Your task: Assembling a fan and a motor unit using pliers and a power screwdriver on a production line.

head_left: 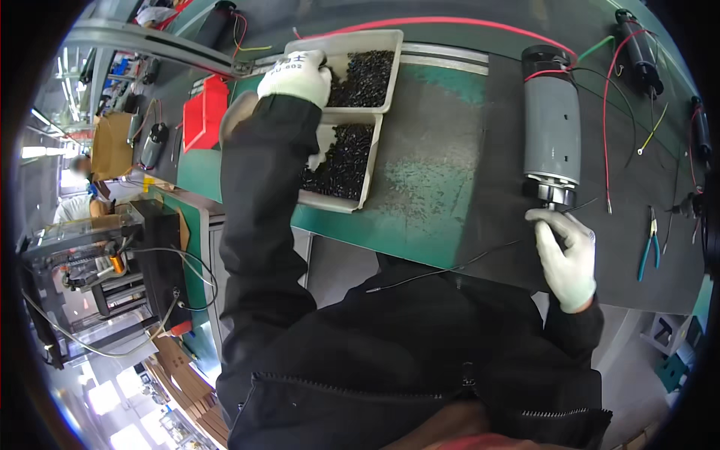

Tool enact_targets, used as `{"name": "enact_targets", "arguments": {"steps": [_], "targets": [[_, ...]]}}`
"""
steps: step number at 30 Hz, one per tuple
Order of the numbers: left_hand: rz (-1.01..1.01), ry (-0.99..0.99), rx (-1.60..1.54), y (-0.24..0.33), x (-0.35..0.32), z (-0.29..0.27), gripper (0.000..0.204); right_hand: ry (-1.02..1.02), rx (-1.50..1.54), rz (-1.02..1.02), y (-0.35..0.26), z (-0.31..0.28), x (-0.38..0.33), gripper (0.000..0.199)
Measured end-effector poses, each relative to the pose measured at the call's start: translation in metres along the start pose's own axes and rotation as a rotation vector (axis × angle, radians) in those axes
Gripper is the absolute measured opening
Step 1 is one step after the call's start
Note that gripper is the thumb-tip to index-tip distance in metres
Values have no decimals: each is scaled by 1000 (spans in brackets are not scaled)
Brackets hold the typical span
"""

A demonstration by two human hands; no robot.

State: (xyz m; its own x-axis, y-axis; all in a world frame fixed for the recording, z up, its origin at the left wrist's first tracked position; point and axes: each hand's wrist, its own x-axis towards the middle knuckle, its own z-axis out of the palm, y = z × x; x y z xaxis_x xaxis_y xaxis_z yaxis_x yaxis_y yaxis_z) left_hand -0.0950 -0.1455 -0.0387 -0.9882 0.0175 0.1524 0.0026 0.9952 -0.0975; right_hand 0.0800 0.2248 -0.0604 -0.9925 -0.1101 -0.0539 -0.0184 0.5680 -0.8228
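My left hand [296, 76], in a white glove, reaches into the far white bin [396, 67] of small black parts that look like screws. Its fingers curl down among them, and what they pinch is hidden. A second white bin [367, 176] with similar black parts stands nearer to me, under my left forearm. At the right, a grey cylindrical motor [553, 127] lies with its shaft end toward me. My gloved right hand [568, 259] is closed around the shaft at that end. A thin black wire [480, 256] runs near this hand and across the bench edge.
Blue-handled pliers [650, 247] lie right of my right hand. More black motors [639, 52] with loose leads sit at the far right. A red bin [205, 114] and another motor [154, 144] are at the left. A red cable [450, 21] arches along the back. A person [79, 204] is at far left.
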Motion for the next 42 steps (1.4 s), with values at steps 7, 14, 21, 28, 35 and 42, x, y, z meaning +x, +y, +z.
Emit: {"name": "enact_targets", "arguments": {"steps": [7, 14, 21, 28, 35, 42], "targets": [[60, 42, 22, -36, 30, 68, 33, 500, 294, -82, 52, -102, -35, 28], [90, 208, -63, -54, 36, 67, 21, 1360, -271, -157, 146, -211, 30, 56], [-69, 256, -380, -43, -2, 25, 23, 373, 337, 21, 198, -279, 68, 51], [-48, 75, -207, -54, 9, 29, 29, 431, 45, -173, 168, -287, 34, 36], [8, -31, -149, -43, 30, 53, 33, 690, 693, -124, 136, -228, -29, 51], [-84, 17, -42, -11, 52, 60, 35, 433, 775, -366, 88, -143, -17, 58]]}}
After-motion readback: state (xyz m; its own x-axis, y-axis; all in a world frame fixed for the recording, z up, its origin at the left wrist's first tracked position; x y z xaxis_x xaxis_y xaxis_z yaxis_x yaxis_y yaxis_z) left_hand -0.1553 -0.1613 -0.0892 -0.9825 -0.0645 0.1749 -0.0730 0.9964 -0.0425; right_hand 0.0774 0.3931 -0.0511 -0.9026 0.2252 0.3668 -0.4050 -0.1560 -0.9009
